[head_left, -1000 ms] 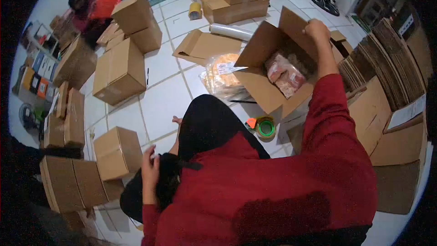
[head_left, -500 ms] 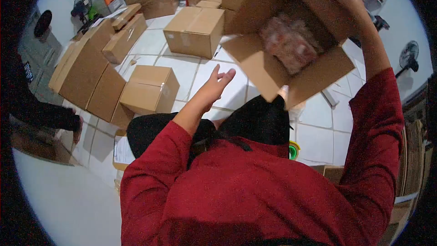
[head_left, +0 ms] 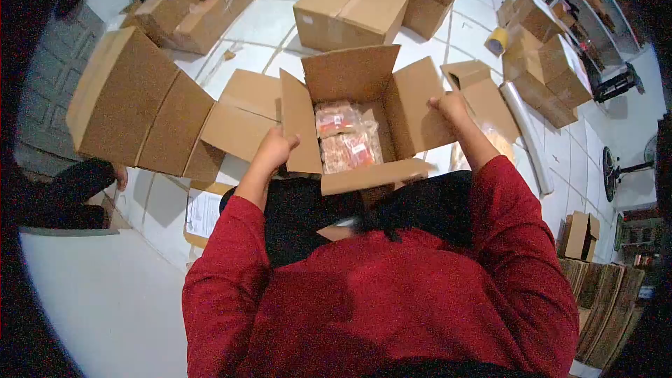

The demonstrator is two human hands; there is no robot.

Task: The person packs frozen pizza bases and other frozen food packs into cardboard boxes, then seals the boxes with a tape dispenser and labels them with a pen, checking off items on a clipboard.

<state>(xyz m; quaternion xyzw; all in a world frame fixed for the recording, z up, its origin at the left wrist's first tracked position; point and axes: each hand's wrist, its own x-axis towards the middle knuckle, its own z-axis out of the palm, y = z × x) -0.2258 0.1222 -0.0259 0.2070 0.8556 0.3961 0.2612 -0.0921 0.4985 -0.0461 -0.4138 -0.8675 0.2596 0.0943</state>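
An open cardboard box (head_left: 350,77) stands upright between my knees, its flaps spread outward. Several clear plastic packs (head_left: 348,141) with pinkish contents and white labels lie on its bottom, on the left side. My left hand (head_left: 275,149) is closed on the edge of the box's left flap. On the opposite side, my right hand (head_left: 449,106) grips the right flap near its outer edge. The near flap (head_left: 374,176) leans toward my lap.
A closed box (head_left: 351,8) stands beyond the open one. Tall cartons (head_left: 140,105) line the left, beside a person's dark sleeve (head_left: 80,182). At right are a long white roll (head_left: 528,140), a yellow tape roll (head_left: 496,40), more boxes (head_left: 546,63) and stacked flat cardboard (head_left: 605,308).
The box has come down from its tilted, raised position at upper right to stand upright in front of me. My left hand, earlier free with fingers spread, now grips the left flap.
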